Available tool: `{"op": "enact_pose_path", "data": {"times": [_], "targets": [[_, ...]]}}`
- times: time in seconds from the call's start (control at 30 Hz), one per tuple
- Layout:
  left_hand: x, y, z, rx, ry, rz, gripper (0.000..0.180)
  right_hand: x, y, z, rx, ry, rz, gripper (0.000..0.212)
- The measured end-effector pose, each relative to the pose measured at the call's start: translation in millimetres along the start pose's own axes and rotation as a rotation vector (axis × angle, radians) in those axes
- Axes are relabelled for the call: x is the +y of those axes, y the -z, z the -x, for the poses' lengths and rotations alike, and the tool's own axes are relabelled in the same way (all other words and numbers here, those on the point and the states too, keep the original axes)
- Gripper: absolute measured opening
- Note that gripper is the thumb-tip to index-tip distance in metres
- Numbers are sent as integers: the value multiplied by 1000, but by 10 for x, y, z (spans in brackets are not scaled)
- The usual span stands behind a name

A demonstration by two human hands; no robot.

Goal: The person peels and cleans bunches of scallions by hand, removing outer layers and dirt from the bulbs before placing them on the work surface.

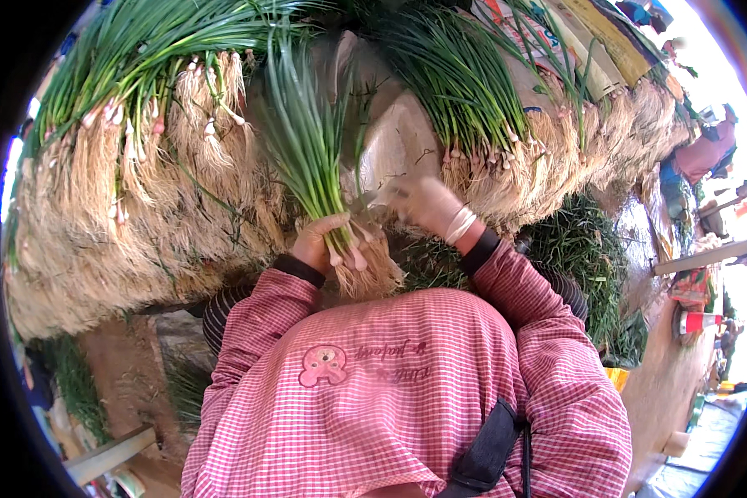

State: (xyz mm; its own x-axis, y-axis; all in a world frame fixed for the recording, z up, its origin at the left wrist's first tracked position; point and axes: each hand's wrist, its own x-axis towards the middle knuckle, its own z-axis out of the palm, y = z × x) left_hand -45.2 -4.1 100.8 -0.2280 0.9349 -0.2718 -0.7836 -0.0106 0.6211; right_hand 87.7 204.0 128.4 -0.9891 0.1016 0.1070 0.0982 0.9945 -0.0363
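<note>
My left hand [314,242] is closed around a bunch of spring onions [317,178] in front of my chest. The green leaves fan upward, away from me, while the pinkish-white bulbs and pale roots hang past my fingers. Just right of the bunch is my right hand [427,207], with a white band at its wrist. Motion smears its fingers, so I cannot make out whether it holds anything. More spring onions [481,108] lie in a heap beyond my right hand, roots toward me. Another heap of spring onions [141,75] spreads at the far left.
Thick masses of pale roots [116,241] line the near side of the heaps. Between the heaps lies a light sheet [398,129]. Loose green leaves [585,257] are piled at my right. Farther right stand a wooden bar [705,256] and a red-and-white cone [700,322].
</note>
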Motion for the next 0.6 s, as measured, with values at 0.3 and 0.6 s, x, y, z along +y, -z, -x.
{"op": "enact_pose_path", "data": {"times": [0.3, 0.6], "targets": [[60, -87, 18, -265, 47, 89, 58, 1110, 63, -282, -185, -898, -50, 44], [96, -90, 65, -210, -160, 115, 46, 268, 388, -146, 107, -703, -254, 36]]}}
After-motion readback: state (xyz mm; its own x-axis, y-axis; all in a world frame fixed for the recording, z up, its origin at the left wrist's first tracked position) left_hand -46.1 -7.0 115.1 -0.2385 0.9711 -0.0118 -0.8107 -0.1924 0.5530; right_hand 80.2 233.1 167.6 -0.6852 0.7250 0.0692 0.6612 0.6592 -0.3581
